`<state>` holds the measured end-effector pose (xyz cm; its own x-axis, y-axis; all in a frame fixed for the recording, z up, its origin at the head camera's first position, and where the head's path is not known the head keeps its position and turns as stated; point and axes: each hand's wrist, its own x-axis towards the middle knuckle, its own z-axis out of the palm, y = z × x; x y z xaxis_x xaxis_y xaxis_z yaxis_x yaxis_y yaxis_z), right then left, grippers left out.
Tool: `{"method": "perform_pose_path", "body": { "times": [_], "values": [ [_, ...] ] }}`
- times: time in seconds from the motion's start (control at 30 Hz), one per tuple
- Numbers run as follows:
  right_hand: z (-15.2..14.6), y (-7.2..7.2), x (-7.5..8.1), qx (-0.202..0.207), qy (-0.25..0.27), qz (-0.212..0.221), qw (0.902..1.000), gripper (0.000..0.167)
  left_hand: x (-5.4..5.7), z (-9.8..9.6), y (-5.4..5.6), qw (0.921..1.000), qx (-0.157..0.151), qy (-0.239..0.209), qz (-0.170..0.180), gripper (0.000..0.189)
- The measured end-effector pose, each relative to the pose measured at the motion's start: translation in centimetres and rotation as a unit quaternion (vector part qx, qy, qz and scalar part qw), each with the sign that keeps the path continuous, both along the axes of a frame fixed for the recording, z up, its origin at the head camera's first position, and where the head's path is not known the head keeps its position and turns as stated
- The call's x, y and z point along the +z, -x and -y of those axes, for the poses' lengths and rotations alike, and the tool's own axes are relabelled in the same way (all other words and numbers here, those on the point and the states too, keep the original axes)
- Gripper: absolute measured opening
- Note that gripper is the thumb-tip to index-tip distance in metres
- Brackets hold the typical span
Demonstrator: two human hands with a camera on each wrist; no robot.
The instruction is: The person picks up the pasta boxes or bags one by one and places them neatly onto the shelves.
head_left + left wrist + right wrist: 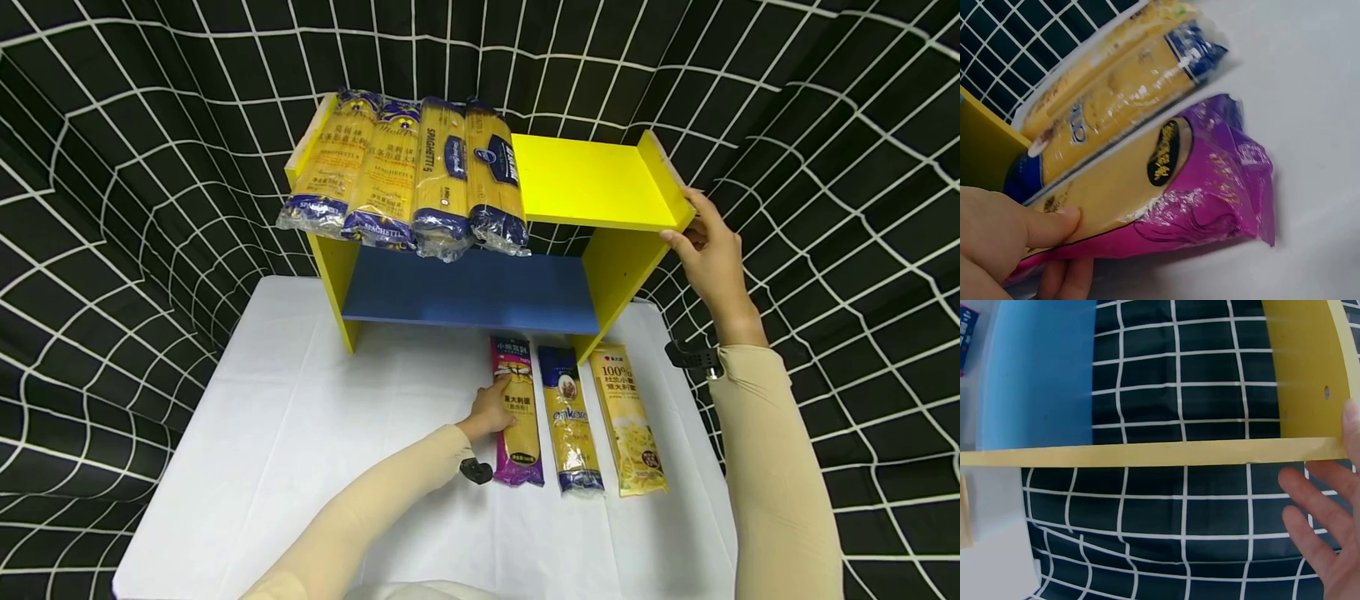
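My left hand (490,411) grips a pink-and-purple packet of pasta (522,450) on the white table. In the left wrist view, the thumb lies on top of the packet and the fingers curl under its side. My right hand (714,260) holds the upper right corner of a yellow-and-blue shelf (592,183). Its thumb is at the front edge and its fingers are on the outer side, as the right wrist view also shows. Right of the pink packet lie a blue-ended spaghetti packet (573,429) and a yellow pasta packet (628,421).
Several spaghetti packets (438,175) lie side by side on the shelf's yellow top board, from its left end to past the middle. Below is a blue board (465,287). The white table (300,417) extends left and forward. A black curtain with white grid lines (112,250) surrounds it.
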<state>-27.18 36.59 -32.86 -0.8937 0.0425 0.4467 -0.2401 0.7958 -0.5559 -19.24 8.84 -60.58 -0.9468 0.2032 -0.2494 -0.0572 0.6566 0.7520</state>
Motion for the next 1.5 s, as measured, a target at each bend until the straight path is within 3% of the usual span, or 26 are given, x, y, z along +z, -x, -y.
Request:
{"method": "perform_pose_path", "body": {
  "times": [0.2,0.37,0.7,0.93,1.23,1.37,1.5],
  "values": [
    [0.0,0.0,-0.2,0.003,0.0,-0.001,1.0,0.063,0.5,-0.3,0.1,0.9997,0.0,-0.016,0.017,0.092],
    [0.0,0.0,-0.1,0.002,-0.002,-0.004,1.0,0.063,0.3,0.0,0.2,0.9995,-0.006,-0.024,0.018,0.092],
    [-0.1,-0.1,0.0,0.003,-0.001,-0.001,1.0,0.063,-0.1,0.9,0.0,0.9946,-0.033,-0.09,0.038,0.091],
    [-0.1,0.0,-0.1,0.005,-0.001,-0.004,1.0,0.063,-0.7,0.9,0.1,0.9943,-0.029,-0.097,0.033,0.091],
    [-0.1,0.1,0.1,0.004,0.0,-0.008,1.0,0.063,0.5,0.7,0.2,0.9934,-0.016,-0.103,0.048,0.088],
    [0.0,0.1,0.0,0.008,0.001,-0.007,0.9999,0.063,0.4,1.3,0.4,0.9926,-0.007,-0.106,0.059,0.085],
    [0.0,0.1,0.0,0.006,0.002,-0.004,1.0,0.063,0.1,2.0,0.7,0.9912,-0.022,-0.114,0.063,0.081]
  ]
}}
